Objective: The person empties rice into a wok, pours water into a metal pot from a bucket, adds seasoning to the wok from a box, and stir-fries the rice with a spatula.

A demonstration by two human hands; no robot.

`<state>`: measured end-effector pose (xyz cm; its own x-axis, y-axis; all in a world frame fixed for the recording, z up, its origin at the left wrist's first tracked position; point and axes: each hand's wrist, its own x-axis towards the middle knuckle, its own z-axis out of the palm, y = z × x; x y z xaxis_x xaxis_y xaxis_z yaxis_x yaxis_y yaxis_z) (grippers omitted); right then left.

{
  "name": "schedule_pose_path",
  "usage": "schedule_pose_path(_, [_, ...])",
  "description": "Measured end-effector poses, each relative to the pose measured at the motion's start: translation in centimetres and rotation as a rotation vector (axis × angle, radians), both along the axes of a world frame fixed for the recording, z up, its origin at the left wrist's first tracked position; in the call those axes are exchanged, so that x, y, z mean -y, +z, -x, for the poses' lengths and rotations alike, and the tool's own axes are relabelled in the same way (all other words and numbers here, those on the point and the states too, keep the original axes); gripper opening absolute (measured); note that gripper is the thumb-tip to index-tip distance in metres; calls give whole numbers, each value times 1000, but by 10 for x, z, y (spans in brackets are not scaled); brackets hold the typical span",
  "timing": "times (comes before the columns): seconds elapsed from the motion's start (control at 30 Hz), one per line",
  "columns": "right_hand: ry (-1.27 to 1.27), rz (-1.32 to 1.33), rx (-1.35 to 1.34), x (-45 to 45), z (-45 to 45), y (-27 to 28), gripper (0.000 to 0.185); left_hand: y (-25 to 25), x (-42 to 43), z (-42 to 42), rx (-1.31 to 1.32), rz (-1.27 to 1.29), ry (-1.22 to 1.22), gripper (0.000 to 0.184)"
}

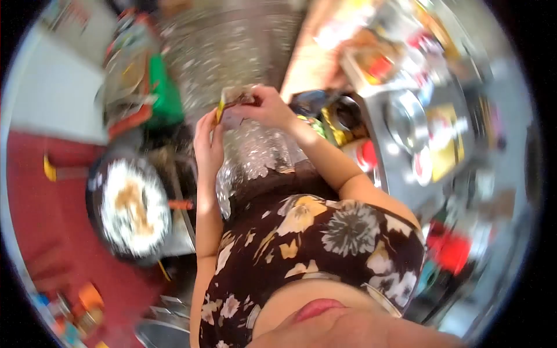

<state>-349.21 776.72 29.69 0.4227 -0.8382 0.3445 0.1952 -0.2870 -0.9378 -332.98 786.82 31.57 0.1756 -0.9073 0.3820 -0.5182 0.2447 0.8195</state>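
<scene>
Both hands are raised in front of the body, holding a small packet point(237, 95) between them. The packet looks pale and brownish with a yellow edge on its left side. My left hand point(209, 139) pinches the yellow edge with its fingertips. The fingers of my right hand point(268, 107) are closed on the packet's other end. Motion blur hides the packet's print and whether it is torn. To the left, a dark pan point(96, 203) holds white powder or flakes point(152, 223) with a brown patch in the middle.
An orange-red handle point(181, 205) points from the pan towards my left forearm. At the right, a grey counter point(386, 156) bears a steel bowl point(406, 122) and a yellow packet point(449, 159). A green object point(165, 90) stands at the upper left. The speckled floor point(232, 35) lies ahead.
</scene>
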Motion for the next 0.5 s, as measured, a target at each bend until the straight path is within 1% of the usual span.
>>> schedule_pose_path(0.03, [-130,19,-154,0,50,3,26,-6,15,32,158,24,-51,37])
schedule_pose_path(0.07, [-238,25,-312,-5,100,9,28,-11,27,65,174,23,-137,37])
schedule_pose_path(0.1, [-417,-5,-271,-5,145,-9,26,-22,36,100,174,-50,-199,37])
schedule_pose_path(0.13, [-623,-43,-205,-11,188,-5,22,-27,43,131,173,-126,-243,37])
schedule_pose_path(0.17, [-813,61,-240,-38,64,-7,23,-29,5,-10,46,-134,-328,39])
schedule_pose_path(0.2, [-995,33,-214,-41,104,-11,24,-37,9,11,55,-131,-345,39])
schedule_pose_path(0.23, [-1184,50,-264,-44,138,-3,23,-38,11,30,139,-94,-413,39])
schedule_pose_path(0.27, [-1319,20,-231,-40,161,-14,21,-41,11,32,213,-53,-478,39])
schedule_pose_path(0.3, [-1455,90,-186,-32,177,-21,21,-42,10,33,211,-48,-497,37])
schedule_pose_path(0.33, [-1508,139,-136,-23,186,-21,28,-43,7,34,214,-53,-498,37])
schedule_pose_path(0.4, [-1579,175,-267,-3,197,-21,28,-45,1,33,231,-99,-461,36])
schedule_pose_path(0.47, [-1492,118,-314,22,200,-21,33,-47,-8,26,224,-110,-421,36])
schedule_pose_path(0.5, [-1466,199,-441,41,208,-35,34,-47,-13,19,245,-102,-407,36])
